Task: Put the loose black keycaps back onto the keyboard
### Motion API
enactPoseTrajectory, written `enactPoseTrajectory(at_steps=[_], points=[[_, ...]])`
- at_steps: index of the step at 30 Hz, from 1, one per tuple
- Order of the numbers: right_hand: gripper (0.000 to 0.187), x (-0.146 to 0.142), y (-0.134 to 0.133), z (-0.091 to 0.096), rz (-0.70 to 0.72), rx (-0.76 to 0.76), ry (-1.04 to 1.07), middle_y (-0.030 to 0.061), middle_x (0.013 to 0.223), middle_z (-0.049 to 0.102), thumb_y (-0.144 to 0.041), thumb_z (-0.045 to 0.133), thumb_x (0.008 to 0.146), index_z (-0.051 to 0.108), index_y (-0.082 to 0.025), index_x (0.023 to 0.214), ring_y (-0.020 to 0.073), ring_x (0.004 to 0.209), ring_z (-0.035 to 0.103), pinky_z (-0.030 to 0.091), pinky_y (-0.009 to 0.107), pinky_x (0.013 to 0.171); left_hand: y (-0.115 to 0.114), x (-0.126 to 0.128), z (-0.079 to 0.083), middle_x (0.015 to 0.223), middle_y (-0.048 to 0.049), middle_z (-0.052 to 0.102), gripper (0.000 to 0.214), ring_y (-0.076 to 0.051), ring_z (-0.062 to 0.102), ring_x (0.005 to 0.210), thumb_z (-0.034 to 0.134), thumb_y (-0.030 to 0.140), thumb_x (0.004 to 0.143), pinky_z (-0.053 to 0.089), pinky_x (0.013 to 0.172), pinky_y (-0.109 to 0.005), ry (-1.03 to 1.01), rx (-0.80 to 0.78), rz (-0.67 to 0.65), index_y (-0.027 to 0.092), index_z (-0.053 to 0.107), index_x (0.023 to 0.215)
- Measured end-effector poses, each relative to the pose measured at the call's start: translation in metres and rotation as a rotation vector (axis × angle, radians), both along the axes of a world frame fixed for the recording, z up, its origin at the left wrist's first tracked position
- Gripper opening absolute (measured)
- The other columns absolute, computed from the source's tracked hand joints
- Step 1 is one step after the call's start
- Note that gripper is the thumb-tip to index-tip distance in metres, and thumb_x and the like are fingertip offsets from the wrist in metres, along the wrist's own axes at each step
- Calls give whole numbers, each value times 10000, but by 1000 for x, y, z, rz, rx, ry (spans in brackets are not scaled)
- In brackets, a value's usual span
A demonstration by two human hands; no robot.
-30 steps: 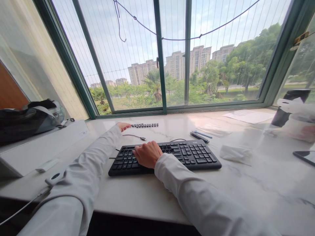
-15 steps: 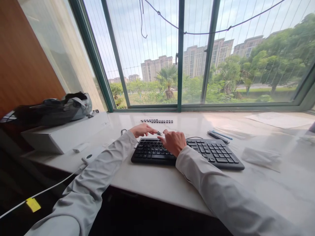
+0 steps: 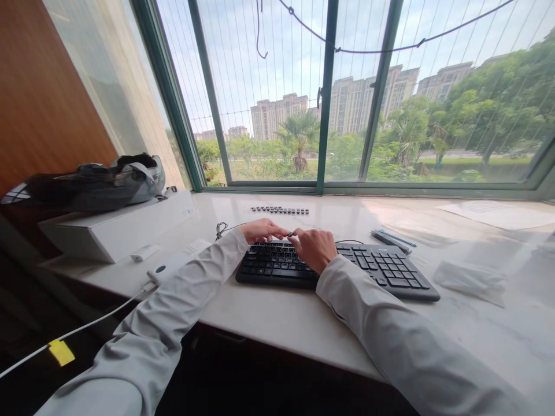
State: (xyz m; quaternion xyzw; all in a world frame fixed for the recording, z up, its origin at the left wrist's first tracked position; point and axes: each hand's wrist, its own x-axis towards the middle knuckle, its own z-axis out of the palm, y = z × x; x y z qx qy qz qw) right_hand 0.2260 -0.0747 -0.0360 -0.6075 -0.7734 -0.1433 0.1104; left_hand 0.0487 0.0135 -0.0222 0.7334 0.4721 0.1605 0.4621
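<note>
Over the upper edge of a black keyboard (image 3: 277, 278), my left hand (image 3: 260, 230) and my right hand (image 3: 317, 248) meet fingertip to fingertip. Between them is a small dark keycap (image 3: 290, 234), partly covered by the fingers. My left fingers are closed on it from the left. The right thumb and forefinger press at it from the right, and the rest of that hand hides part of the keys. Some key positions in the keyboard's upper left look bare. Beyond the hands, several loose keycaps (image 3: 297, 211) lie in rows on the white tabletop (image 3: 260, 318).
Right of the keyboard lie pen-like tools (image 3: 391, 240) and a clear plastic bag (image 3: 470, 280). A paper sheet (image 3: 498, 214) is farther back. At left stand a white box (image 3: 117, 231) with a dark bag (image 3: 95, 185) on it, and a white device (image 3: 159, 273) with a cable.
My hands have come together, and my right fingertips now meet the keycap at my left fingertips. The camera view has shifted slightly.
</note>
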Motion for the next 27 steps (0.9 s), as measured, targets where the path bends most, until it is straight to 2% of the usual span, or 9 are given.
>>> enactPoseTrajectory(at_steps=[4,8,13,21,23,27], points=[[461,1,-1,1,2,-34,-32,125,925,681,-443,200,945,534,-223,1173,224,834,638,388,297,662,-1,0,1,841,-70,664,487,-56,465,523,704,543,614,292,400,-173,-37,207,-94,120,688,856],[429,3,2,-2,3,-15,4,113,908,686,-413,218,946,500,-227,1210,232,816,643,393,304,655,-7,3,3,994,-102,659,511,-115,577,682,719,490,630,418,457,-178,-145,421,-209,124,649,980],[422,3,4,-4,-3,2,49,100,873,689,-441,244,937,521,-234,1179,236,801,650,396,296,641,-14,3,4,951,-82,679,464,-44,501,458,698,475,670,385,395,-176,-89,552,-235,132,666,982],[430,1,2,-2,5,-44,25,103,941,687,-445,224,943,476,-255,1234,221,836,643,400,300,663,-13,-2,8,733,-46,695,354,-42,446,436,712,424,663,348,445,-184,-5,784,-211,156,727,895],[436,1,1,-2,12,-41,19,102,953,686,-445,238,940,461,-258,1265,225,850,640,401,302,669,-11,-8,11,726,-47,696,345,-51,466,436,711,408,662,350,439,-187,43,719,-267,158,729,899],[450,-1,-4,-2,36,-82,-14,100,980,681,-428,210,942,511,-275,1241,224,877,631,399,310,701,-7,-22,17,851,-54,706,327,-67,527,447,716,369,652,369,410,-182,182,381,-415,172,722,913]])
